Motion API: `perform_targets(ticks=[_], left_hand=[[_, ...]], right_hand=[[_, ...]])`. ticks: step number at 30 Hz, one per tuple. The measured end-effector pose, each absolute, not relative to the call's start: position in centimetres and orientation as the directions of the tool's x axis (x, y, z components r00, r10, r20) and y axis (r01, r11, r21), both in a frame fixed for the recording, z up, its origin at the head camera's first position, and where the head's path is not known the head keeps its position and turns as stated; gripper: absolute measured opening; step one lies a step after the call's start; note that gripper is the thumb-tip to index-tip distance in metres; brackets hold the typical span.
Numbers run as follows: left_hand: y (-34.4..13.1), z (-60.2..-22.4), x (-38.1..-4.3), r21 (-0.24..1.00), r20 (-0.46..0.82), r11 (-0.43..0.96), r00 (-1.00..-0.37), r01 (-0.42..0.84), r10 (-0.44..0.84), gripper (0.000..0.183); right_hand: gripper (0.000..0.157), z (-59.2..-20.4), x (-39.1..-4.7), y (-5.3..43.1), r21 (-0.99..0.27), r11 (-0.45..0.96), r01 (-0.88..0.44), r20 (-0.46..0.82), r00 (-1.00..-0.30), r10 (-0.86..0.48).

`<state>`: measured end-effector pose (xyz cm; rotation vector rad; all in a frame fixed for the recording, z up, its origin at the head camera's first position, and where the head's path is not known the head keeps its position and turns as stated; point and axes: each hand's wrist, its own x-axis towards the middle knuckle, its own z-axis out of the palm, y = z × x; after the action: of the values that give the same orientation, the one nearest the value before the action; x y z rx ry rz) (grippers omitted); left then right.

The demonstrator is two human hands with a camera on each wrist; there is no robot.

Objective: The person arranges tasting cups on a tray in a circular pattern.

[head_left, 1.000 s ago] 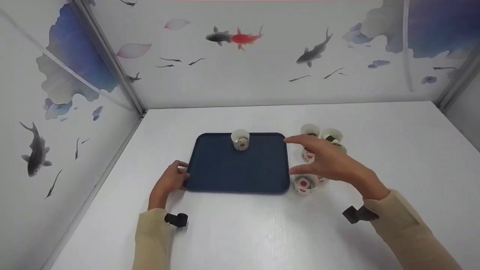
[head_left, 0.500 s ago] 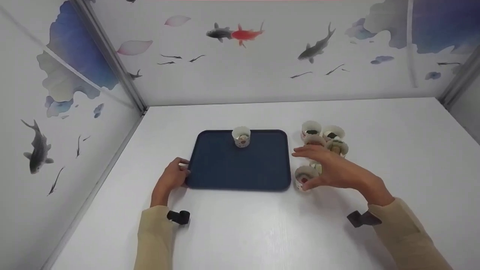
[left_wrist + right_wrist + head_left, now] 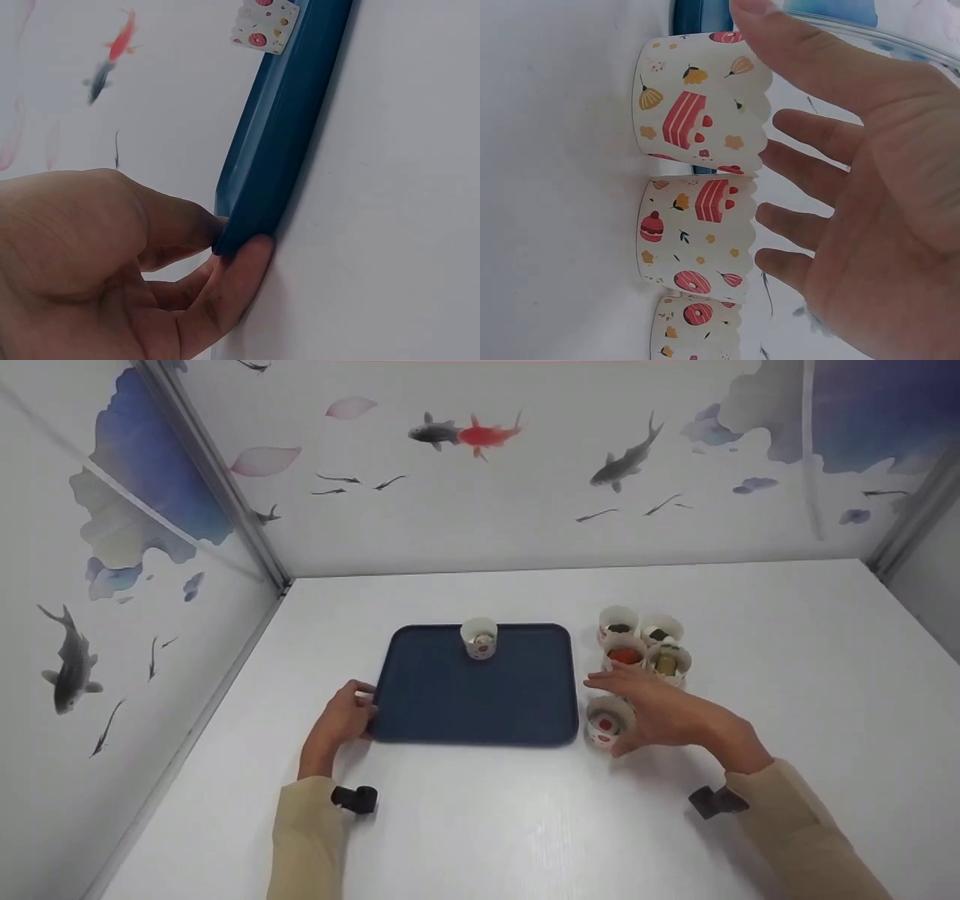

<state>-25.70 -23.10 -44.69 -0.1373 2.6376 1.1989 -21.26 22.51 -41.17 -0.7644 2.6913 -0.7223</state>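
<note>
My left hand [image 3: 345, 716] pinches the near-left rim of a dark blue tray [image 3: 476, 697]; in the left wrist view the thumb lies inside the rim and a finger outside. On the tray's far edge stands a white paper baking cup [image 3: 479, 640] with printed sweets. Right of the tray, my right hand [image 3: 664, 716] reaches over the nearest baking cup [image 3: 602, 729], which has something red and white inside. The right wrist view shows its fingers [image 3: 802, 176] spread beside the scalloped rim of a printed cup [image 3: 697, 105], with the thumb over its other side.
Several more baking cups stand beyond the right hand, one with orange-red contents [image 3: 624, 654] and one with tan contents [image 3: 667, 662]. Another cup is partly hidden by the hand. White walls [image 3: 525, 525] with painted fish border the white table [image 3: 480, 825] behind and at the left.
My right hand has moved from the tray's right edge, nearer me and down to the closest cup, uncovering the farther cups. My left hand stays at the tray's rim.
</note>
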Motion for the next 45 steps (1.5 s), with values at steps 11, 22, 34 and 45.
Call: perform_targets(ticks=[11,22,34,45], left_hand=[[-23.1,-44.6,-25.4,0.725,-0.257,0.667,-0.966,-0.172,0.030,0.039],[-23.3,-44.6,-25.7,0.703,-0.254,0.692,-0.967,-0.164,0.029,0.039],[-23.1,-44.3,-25.5,0.617,-0.250,0.774,-0.968,-0.141,0.023,0.038],[-23.1,-44.4,-25.6,0.636,-0.241,0.761,-0.970,-0.129,0.036,0.038]], right_hand=[[0.085,-41.7,-21.2,22.2,-0.455,0.778,-0.433,-0.106,-0.841,-0.530],[0.061,-41.8,-21.5,21.7,-0.440,0.785,-0.436,-0.083,-0.850,-0.520],[0.059,-42.4,-21.7,21.3,-0.496,0.733,-0.466,0.025,-0.852,-0.524],[0.063,-41.6,-21.4,20.6,-0.572,0.716,-0.399,0.039,-0.886,-0.462]])
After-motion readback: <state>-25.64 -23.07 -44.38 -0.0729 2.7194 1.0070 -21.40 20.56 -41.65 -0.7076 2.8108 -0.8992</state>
